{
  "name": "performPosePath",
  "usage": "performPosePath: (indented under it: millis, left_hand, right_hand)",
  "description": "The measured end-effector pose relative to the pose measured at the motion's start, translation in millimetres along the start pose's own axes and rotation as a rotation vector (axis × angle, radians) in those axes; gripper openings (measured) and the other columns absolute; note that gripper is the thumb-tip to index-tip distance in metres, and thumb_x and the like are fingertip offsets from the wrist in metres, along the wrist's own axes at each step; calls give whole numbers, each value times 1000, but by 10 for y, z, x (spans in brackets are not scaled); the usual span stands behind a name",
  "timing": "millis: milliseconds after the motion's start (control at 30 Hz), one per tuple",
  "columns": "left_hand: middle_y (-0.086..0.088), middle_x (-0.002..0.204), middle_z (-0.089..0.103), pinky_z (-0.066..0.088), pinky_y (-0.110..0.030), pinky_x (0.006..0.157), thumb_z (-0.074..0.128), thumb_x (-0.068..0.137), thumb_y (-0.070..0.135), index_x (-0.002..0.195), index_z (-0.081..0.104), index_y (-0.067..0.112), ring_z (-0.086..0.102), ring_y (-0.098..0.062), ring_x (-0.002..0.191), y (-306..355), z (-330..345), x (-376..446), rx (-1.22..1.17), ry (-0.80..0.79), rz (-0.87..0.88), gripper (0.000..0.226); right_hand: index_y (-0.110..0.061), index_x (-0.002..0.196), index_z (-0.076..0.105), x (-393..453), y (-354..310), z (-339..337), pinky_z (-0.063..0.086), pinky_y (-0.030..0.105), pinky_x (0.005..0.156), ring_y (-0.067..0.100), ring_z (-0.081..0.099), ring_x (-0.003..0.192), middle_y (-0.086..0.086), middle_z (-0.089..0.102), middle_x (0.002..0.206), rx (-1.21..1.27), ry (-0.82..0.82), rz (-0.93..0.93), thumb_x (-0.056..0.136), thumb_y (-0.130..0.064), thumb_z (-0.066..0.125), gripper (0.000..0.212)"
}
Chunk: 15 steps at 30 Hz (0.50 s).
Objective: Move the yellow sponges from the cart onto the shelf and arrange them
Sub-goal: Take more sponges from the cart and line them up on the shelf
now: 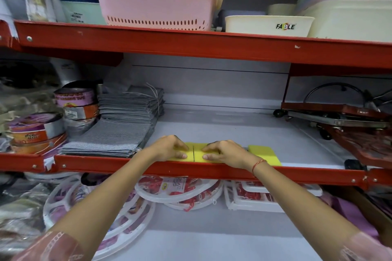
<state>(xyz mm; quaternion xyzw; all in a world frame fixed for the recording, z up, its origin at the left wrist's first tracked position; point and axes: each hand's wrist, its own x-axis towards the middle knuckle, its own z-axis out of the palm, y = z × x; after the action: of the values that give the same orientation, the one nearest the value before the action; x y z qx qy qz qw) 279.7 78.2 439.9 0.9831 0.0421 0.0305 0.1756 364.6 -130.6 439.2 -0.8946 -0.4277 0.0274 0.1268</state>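
Left hand (169, 147) and right hand (224, 151) fingers pressed flat on two touching yellow sponges (198, 155) at shelf (233, 131) front edge, third sponge (264, 153) just right, pink basket (157, 4) above nested under green one, contents unseen

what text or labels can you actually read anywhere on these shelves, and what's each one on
"FABLE": printed on the front of the cream tub on the top shelf.
Tape rolls stacked at the left: printing is there, too blurred to read.
Sticker on the pale green bin: too small to read.
White round packs on the lower shelf: label blurred.
Yellow sponges: no text shows.
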Motion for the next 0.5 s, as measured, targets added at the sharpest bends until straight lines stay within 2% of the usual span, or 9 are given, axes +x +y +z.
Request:
performPosePath:
  millis: [500]
  left_hand:
    - [-3,133,62,43,-33,107,70,82,33,120,66,23,55,-21,125,-25,40,3,-4,4,29,40]
  right_hand:
    - [-18,128,59,-24,-17,37,36,29,108,21,50,129,1,58,138,3,44,10,86,-47,59,51]
